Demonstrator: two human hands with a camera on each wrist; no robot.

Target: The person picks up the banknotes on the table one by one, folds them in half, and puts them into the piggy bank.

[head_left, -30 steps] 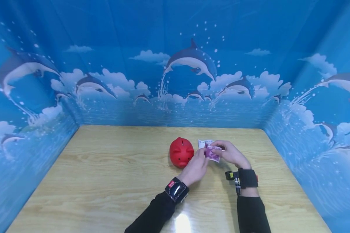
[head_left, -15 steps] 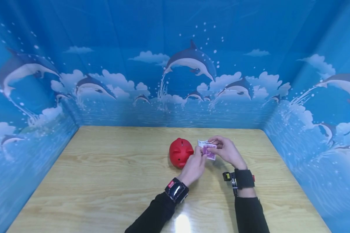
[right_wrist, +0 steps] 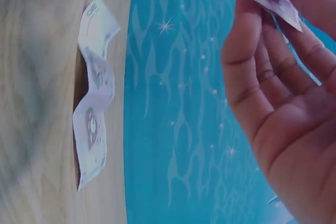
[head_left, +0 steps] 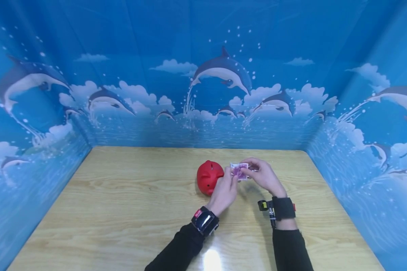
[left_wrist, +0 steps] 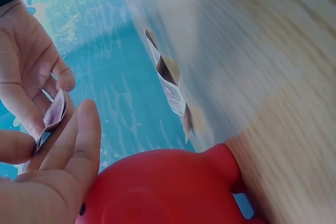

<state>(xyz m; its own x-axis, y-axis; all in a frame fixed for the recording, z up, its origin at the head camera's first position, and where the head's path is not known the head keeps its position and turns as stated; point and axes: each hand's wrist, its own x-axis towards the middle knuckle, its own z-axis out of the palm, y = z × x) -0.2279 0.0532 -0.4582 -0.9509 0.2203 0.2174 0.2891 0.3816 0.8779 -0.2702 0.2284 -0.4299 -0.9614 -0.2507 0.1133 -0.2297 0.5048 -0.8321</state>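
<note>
left hand: fingertips pinching purple banknote | right hand: curled fingers gripping it too | red piggy bank right beside

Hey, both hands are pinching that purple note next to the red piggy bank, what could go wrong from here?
The purple note is held only at the fingertips of the left hand and right hand, so it may slip or tear. The left hand sits close to the piggy bank and might nudge it. The crumpled note lying loose on the table could get brushed away.

No text can be read; print on the banknotes held between the hands is too blurred.
</note>
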